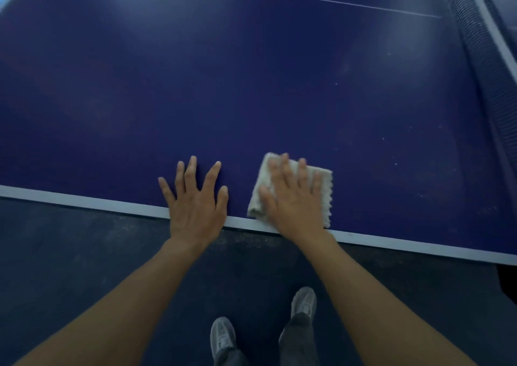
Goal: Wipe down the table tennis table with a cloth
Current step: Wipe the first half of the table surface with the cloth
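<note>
A games room: blue table tennis table [251,85], net [481,66], dark floor [84,248]

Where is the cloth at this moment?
Head view: the folded off-white cloth lies under the flat right hand at the near white-lined edge of the dark blue table tennis table, just right of the spread left hand.

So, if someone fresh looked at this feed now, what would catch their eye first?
The pale folded cloth stands out against the dark blue table tennis table, pressed flat under the right hand at the near white edge line. The left hand lies spread on the table beside it. Pale specks dot the surface toward the net on the right.
</note>
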